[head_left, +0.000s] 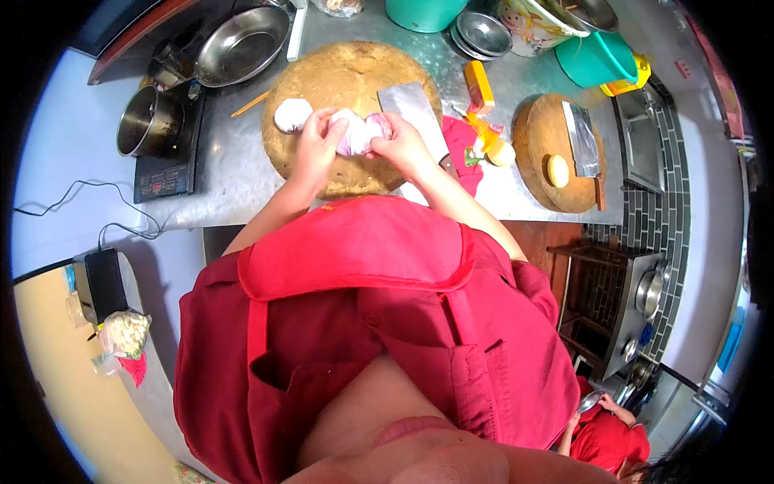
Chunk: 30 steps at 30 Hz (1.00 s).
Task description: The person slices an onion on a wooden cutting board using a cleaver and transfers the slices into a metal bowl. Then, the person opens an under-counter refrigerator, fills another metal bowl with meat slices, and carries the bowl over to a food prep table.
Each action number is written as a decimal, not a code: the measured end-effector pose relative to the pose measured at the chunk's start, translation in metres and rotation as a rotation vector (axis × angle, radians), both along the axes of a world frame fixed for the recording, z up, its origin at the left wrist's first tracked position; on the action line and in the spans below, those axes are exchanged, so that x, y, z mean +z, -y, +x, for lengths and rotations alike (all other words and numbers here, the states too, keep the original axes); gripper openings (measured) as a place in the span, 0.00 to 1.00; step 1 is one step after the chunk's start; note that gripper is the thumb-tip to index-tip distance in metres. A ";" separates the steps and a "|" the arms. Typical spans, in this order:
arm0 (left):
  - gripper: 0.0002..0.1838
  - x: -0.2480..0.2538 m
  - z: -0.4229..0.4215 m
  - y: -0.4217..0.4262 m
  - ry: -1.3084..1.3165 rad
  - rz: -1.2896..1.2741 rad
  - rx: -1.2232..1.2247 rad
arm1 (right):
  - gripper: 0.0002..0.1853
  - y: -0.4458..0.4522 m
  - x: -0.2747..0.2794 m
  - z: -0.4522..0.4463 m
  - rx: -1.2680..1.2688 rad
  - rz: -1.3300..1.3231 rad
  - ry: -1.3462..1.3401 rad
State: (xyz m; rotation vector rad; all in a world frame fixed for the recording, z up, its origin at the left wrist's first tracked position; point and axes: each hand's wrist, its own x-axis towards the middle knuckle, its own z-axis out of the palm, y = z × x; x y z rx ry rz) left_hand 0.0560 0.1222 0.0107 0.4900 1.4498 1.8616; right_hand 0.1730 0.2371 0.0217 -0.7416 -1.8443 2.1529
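Over the large round wooden chopping board [322,73], my left hand [320,143] is closed on a white and purple garlic bulb [350,129]. My right hand [401,147] pinches a purplish garlic piece [377,126] at the bulb's right side; whether this piece is still joined to the bulb I cannot tell. A second, whitish garlic bulb [293,114] lies on the board, left of my left hand. Beside my right hand, a cleaver [411,109] rests across the board's right part, its dark handle pointing toward me under my right forearm.
A smaller round board [538,153] at the right bears another cleaver [582,137] and a yellowish oval item [557,171]. An orange box [479,85] stands between the boards. At left are a pot [149,121] and a wide metal pan [243,47]. Another person [605,436] holds a metal bowl, lower right.
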 end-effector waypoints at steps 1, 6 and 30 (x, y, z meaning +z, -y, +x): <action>0.23 0.005 0.004 0.004 0.145 -0.110 -0.033 | 0.20 -0.001 -0.001 -0.001 -0.020 0.212 0.015; 0.27 0.003 0.010 0.000 0.094 -0.136 -0.166 | 0.21 0.008 -0.003 -0.003 -0.118 0.699 0.019; 0.43 -0.030 -0.016 0.024 -1.276 -0.573 -0.276 | 0.18 -0.034 -0.027 0.015 -0.157 -0.199 0.010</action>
